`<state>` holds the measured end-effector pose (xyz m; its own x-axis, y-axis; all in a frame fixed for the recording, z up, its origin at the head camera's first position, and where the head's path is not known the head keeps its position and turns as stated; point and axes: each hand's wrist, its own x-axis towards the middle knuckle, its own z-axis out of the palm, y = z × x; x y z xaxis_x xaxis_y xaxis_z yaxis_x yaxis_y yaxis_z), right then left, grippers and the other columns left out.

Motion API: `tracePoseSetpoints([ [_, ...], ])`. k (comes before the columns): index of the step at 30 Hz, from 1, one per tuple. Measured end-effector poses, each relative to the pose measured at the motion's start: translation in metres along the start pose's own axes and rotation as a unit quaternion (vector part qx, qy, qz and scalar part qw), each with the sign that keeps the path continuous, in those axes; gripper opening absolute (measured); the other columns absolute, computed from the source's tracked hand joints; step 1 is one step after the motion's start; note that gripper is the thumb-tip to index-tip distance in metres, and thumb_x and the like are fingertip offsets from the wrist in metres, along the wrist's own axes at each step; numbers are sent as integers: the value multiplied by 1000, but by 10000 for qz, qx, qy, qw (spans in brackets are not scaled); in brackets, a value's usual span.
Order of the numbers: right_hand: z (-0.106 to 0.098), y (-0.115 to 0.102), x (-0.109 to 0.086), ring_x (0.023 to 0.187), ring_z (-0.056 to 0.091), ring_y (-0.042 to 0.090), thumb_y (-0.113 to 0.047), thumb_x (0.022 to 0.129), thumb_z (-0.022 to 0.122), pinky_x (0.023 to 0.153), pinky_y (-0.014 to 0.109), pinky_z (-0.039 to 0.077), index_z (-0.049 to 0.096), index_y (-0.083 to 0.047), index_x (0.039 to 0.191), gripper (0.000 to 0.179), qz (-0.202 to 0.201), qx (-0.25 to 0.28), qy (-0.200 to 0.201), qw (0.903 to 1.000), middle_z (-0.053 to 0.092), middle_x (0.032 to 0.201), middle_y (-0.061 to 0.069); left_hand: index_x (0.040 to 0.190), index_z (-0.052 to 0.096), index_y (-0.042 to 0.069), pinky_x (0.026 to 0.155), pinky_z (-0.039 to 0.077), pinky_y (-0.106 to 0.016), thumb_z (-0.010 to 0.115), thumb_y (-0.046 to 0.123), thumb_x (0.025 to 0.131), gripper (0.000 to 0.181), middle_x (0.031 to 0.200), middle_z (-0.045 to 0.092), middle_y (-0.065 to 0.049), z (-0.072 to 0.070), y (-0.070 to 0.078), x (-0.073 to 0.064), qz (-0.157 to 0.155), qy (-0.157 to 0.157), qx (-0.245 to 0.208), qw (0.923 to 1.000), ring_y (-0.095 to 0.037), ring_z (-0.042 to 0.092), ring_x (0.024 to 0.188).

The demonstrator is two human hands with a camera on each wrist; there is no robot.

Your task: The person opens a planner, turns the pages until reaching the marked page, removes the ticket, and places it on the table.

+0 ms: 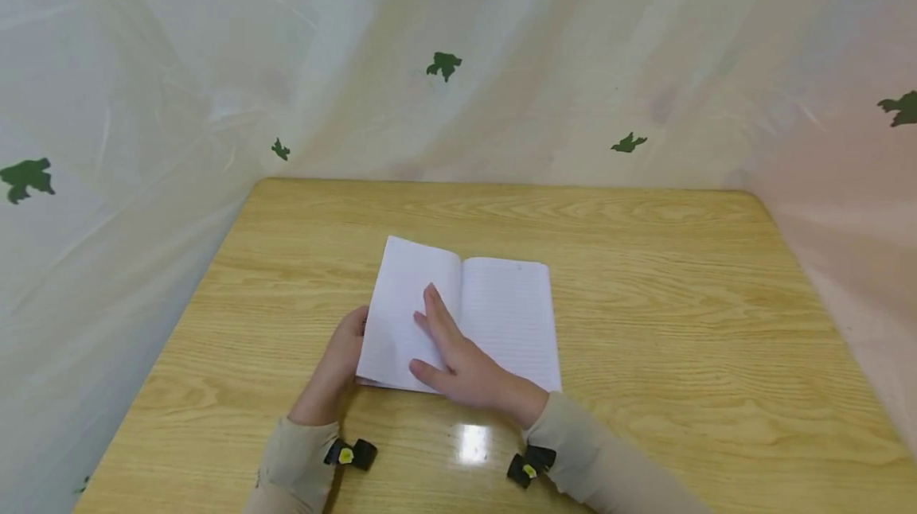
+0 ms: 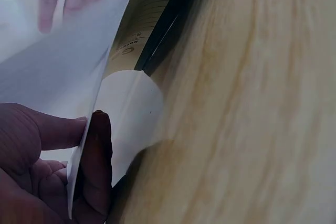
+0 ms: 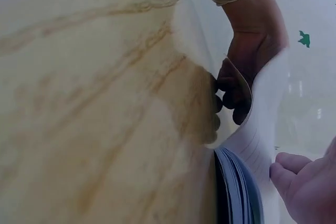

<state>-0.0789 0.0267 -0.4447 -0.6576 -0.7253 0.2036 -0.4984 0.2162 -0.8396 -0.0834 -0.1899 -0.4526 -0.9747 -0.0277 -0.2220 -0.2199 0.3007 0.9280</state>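
An open notebook (image 1: 510,315) with lined white pages lies near the front middle of the table. At its left edge, my left hand (image 1: 338,361) pinches a raised leaf (image 2: 58,72), with the thumb on top and curled fingers beneath, as the left wrist view shows. Under that leaf, the printed inside of the cover (image 2: 139,30) is visible, with a dark edge. My right hand (image 1: 467,367) reaches across the notebook with fingers extended over the left page. The right wrist view shows its fingertips right at the page, beyond the dark-edged page stack (image 3: 239,192).
The wood-grained table (image 1: 666,299) extends around the notebook. A pale curtain (image 1: 523,84) with green leaf and bird-like shapes hangs behind and at both sides. Each sleeved wrist wears a black strap (image 1: 532,466) with a yellow mark.
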Motion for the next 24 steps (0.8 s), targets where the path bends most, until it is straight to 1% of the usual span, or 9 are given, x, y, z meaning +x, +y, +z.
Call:
tracePoseSetpoints([
  [2,0,1,-2,147,5,17,-43,103,44,117,41,8,-12,-9,154,84,137,-182,-161,9996,-18,160,12,117,50,-20,58,49,-26,54,-11,85,34,86,66,-18,-1,1,0,33,-99,-147,9998,-12,58,67],
  [4,0,-1,-2,147,-1,15,-45,103,43,117,41,12,-7,-11,155,80,267,-398,-293,9984,-14,162,9,120,49,-20,59,49,-25,55,-10,86,36,88,66,-17,-1,0,1,17,-150,-174,9997,-11,58,69],
  [5,0,-1,-3,147,0,14,-45,103,42,116,41,14,-5,-12,156,78,311,-479,-352,9977,-12,162,9,119,49,-20,59,49,-25,55,-9,87,35,88,66,-17,-1,0,1,10,-161,-157,9997,-11,58,69],
  [7,0,-2,-3,147,1,14,-46,103,40,116,39,15,-1,-11,156,76,368,-723,-463,9956,-7,163,7,120,48,-21,59,49,-24,53,-8,90,33,90,66,-19,-1,-2,3,0,-194,-261,9995,-10,59,69],
  [12,2,0,-4,148,8,15,-44,104,39,118,35,10,8,-3,155,72,176,-1578,-634,9853,9,162,10,122,47,-21,61,50,-24,44,-1,99,31,91,65,-16,-1,-6,5,-10,-313,-728,9969,-10,60,71],
  [16,4,3,-5,147,11,17,-43,104,40,118,37,9,14,-2,154,70,-34,-2042,-697,9764,14,161,11,127,46,-19,63,51,-25,38,6,102,36,88,64,-10,0,-6,5,-117,-475,-1122,9925,-12,61,72],
  [19,4,4,-5,147,13,20,-44,103,40,118,39,10,19,-3,154,69,-158,-2279,-730,9708,17,160,11,129,45,-18,63,52,-27,36,13,105,40,86,64,-8,1,-5,4,-294,-536,-1421,9880,-14,62,73],
  [21,4,4,-5,147,14,21,-44,103,41,117,40,11,22,-3,154,68,-227,-2424,-741,9671,20,160,11,128,44,-18,63,53,-29,33,22,107,47,86,65,-8,1,-5,4,-430,-520,-1497,9864,-14,63,73],
  [24,4,4,-5,147,15,21,-43,103,42,118,40,11,24,-3,153,67,-285,-2535,-767,9639,22,159,11,128,46,-16,64,53,-31,28,36,107,58,88,65,-8,1,-2,3,-642,-433,-1523,9853,-15,63,75],
])
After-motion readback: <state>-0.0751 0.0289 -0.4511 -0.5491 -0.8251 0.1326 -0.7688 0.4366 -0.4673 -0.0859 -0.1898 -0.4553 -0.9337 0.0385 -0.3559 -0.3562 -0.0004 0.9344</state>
